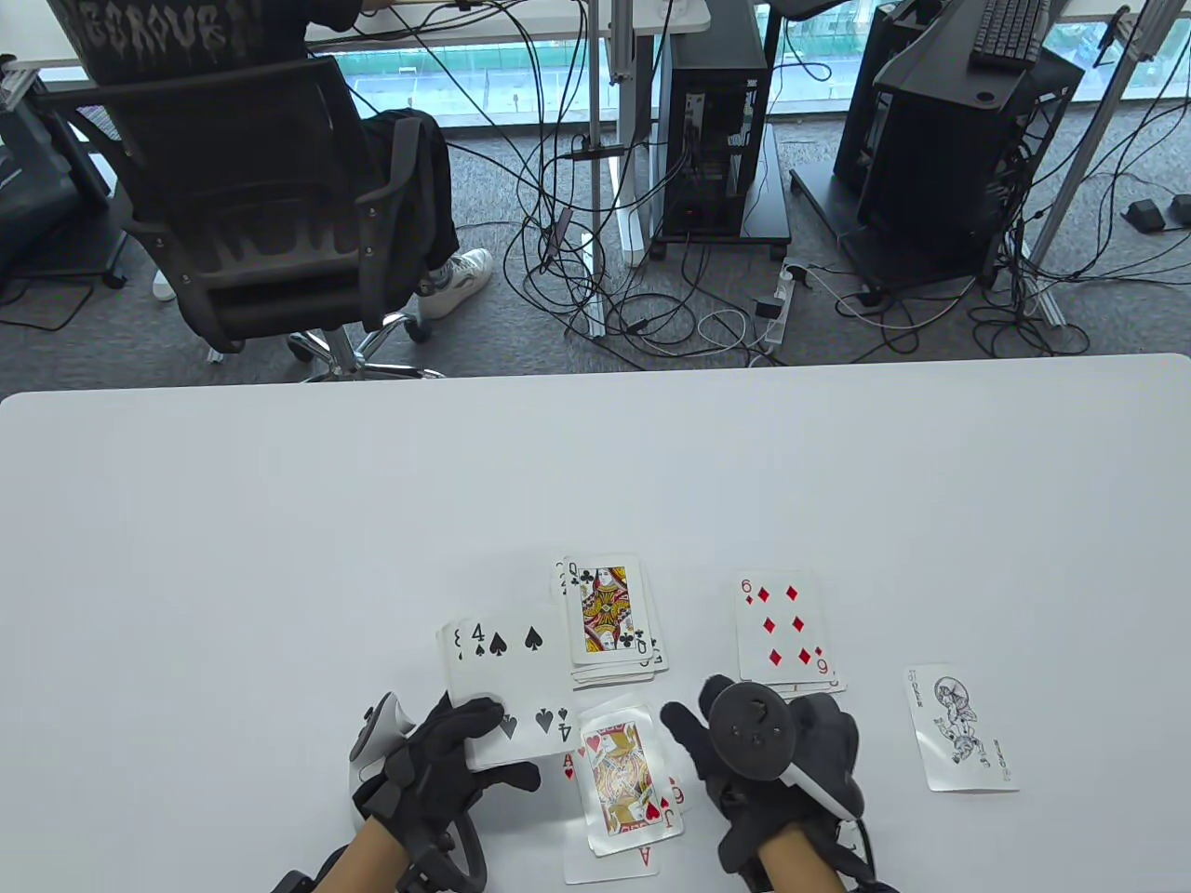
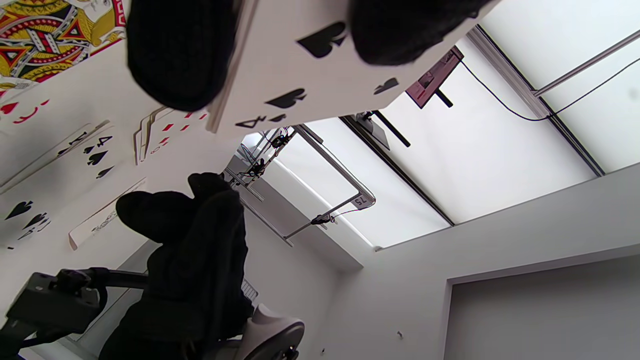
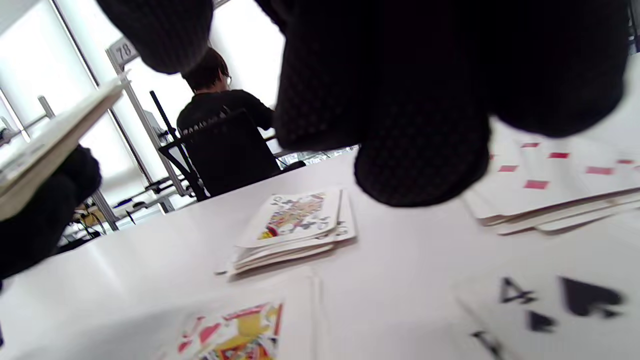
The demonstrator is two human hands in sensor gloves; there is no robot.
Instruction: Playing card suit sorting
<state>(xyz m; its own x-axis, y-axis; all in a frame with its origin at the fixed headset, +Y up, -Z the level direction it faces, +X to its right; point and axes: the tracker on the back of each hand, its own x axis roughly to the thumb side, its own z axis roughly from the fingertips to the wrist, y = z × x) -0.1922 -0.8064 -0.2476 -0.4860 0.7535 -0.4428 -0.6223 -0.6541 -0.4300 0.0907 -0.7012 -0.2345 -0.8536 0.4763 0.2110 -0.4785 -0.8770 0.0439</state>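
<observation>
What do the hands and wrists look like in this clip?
Both hands wear black knit gloves. The left hand has a white and black tracker on its back, with black straps at the wrist. The right hand carries a round black tracker with a white edge. No sleeves show.

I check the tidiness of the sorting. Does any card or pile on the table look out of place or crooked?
The joker lies alone, right of the diamonds pile, belonging to no suit. The hearts pile is loosely fanned and tilted. The clubs pile looks fairly square.
</observation>
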